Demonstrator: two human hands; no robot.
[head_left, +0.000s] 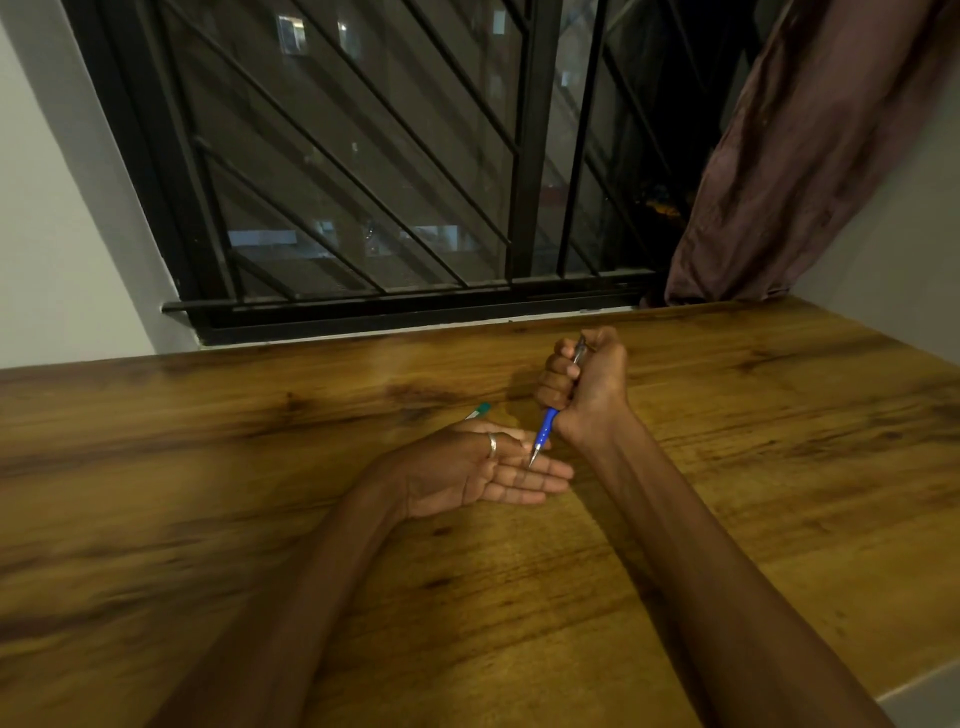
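My right hand (584, 387) grips a blue pen (546, 427) in a fist, tip pointing down. The pen's metal tip touches the fingers of my left hand (478, 473). That hand lies palm up and flat on the wooden table (208, 493), fingers straight and together, a ring on the thumb. A second pen with a teal end (480, 410) pokes out from behind my left hand on the table; most of it is hidden.
A black barred window (363, 182) runs along the table's far edge, dark outside. A brown curtain (789, 171) hangs at the far right down to the tabletop. The table's right front corner ends near the frame's lower right.
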